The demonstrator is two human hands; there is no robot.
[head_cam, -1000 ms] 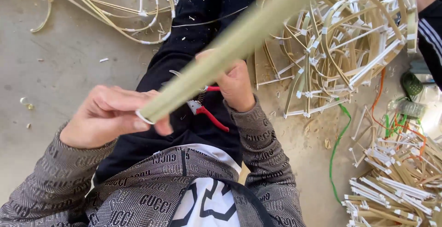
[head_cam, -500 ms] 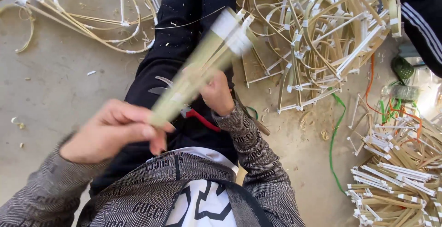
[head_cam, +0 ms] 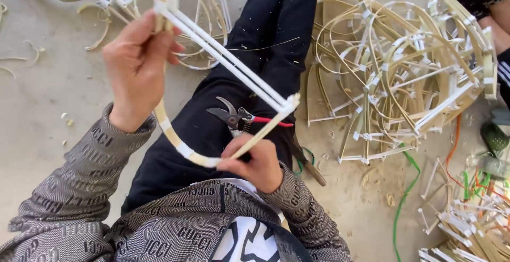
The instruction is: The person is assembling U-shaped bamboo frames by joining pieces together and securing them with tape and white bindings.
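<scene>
The left hand is now raised up and out to the left, where half a second ago it sat low by the lap; its fingers are closed round the taped upper corner of the pale bent bamboo-strip frame. The frame, earlier seen end-on as a blurred bundle, is now turned flat to the camera, so its whole outline is shown: straight white-taped bars running down to the right, a curved strip looping back under them. It is held above the lap in black trousers, touching nothing but the two hands. Red-handled pruning shears are left lying on the thigh, unused. The right hand stays low near the belly, thumb and fingers pinched on the lower curved strip near its taped joint. The turn suggests the frame is being looked over, not cut. Further right, a heap of similar bamboo frames is piled on the concrete floor, with green cord beside it.
</scene>
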